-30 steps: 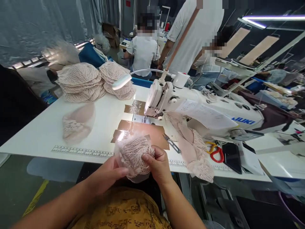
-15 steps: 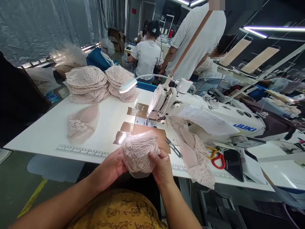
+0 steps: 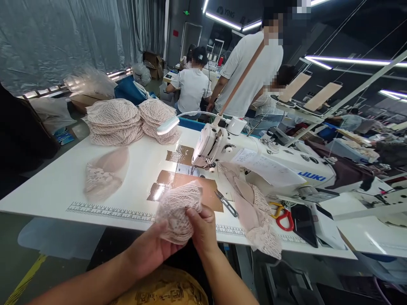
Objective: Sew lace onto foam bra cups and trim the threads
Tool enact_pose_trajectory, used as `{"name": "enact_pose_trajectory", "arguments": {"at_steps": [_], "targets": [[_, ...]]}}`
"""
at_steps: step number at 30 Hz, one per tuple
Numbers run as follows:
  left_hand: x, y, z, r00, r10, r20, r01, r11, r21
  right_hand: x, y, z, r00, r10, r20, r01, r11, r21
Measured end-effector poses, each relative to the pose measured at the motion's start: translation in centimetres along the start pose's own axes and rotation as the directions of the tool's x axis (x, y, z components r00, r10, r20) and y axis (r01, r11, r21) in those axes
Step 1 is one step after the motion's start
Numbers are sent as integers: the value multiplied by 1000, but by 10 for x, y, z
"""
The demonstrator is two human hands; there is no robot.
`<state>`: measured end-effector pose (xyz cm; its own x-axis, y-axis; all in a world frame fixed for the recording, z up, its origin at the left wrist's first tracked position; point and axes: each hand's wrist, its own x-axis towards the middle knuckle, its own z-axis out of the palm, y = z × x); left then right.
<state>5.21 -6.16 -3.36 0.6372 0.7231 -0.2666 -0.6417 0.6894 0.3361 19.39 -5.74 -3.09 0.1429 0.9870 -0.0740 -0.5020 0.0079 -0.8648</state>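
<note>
Left hand point(image 3: 148, 250) and right hand point(image 3: 202, 224) pinch the lace piece point(image 3: 178, 207), short of the machine head point(image 3: 206, 146) at 1 o'clock; lace stacks point(image 3: 114, 123) remain at 11; blur hides seam completion.

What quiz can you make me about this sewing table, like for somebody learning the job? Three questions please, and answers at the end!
1. Pick one: what do the left hand and right hand hold together?
A) a wooden spoon
B) a lacy fabric piece
C) a paper cup

2. True or false: the scissors with red and yellow handles lie beside a black flat device.

3. Fill in: the blue letters on the white sewing machine spell ____.

Key: 1. B; 2. True; 3. JUKI
</note>
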Motion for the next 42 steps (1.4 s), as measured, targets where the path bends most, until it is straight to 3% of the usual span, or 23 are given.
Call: {"name": "enact_pose_trajectory", "arguments": {"at_steps": [3, 5, 8, 10, 12, 14, 16, 17, 19, 21, 24, 27, 33, 38, 42], "targets": [[2, -5, 2, 987, 42, -153, -28, 995, 96, 0, 6, 6, 998, 62, 21, -62, 998, -9], [3, -6, 1, 982, 48, -181, -15, 984, 179, 1, 4, 9, 996, 85, -18, -84, 994, 64], [-1, -3, -7, 992, 58, -111, -18, 945, 326, 6, -6, 7, 994, 80, -71, -69, 987, 146], [-8, 5, -14, 999, 18, 36, -32, 892, 452, 9, -15, 4, 994, 56, -98, -39, 986, 164], [-19, 22, -18, 971, -105, 217, -52, 787, 614, 11, -22, -2, 993, 42, -106, -25, 988, 155], [-31, 43, -18, 922, -167, 349, -158, 661, 734, 10, -26, -7, 996, 67, -51, -61, 993, 98], [-40, 65, -14, 922, 35, 386, -340, 551, 762, 7, -27, -9, 985, 150, 87, -149, 989, -25], [-43, 73, -11, 917, 157, 368, -398, 448, 801, 4, -27, -8, 965, 201, 168, -187, 978, -98], [-45, 84, -7, 904, 302, 303, -379, 237, 895, -1, -27, -5, 904, 288, 316, -223, 948, -227], [-41, 84, -4, 931, 283, 229, -272, 125, 954, -5, -27, -2, 849, 334, 411, -212, 926, -313], [-33, 75, -4, 981, 89, 171, -184, 180, 966, -7, -30, 1, 830, 333, 447, -148, 905, -398], [-26, 66, -7, 978, -26, 206, -195, 234, 953, -7, -30, -2, 856, 298, 423, -80, 884, -461], [-24, 63, -12, 977, 10, 212, -211, 130, 969, -6, -25, -4, 876, 269, 402, -31, 861, -508], [-23, 61, -10, 978, -7, 207, -205, 93, 974, -5, -22, 3, 920, 86, 383, 165, 801, -576], [-24, 60, -10, 978, 24, 207, -209, 80, 975, -6, -19, 3, 916, 18, 401, 247, 763, -598]]}}
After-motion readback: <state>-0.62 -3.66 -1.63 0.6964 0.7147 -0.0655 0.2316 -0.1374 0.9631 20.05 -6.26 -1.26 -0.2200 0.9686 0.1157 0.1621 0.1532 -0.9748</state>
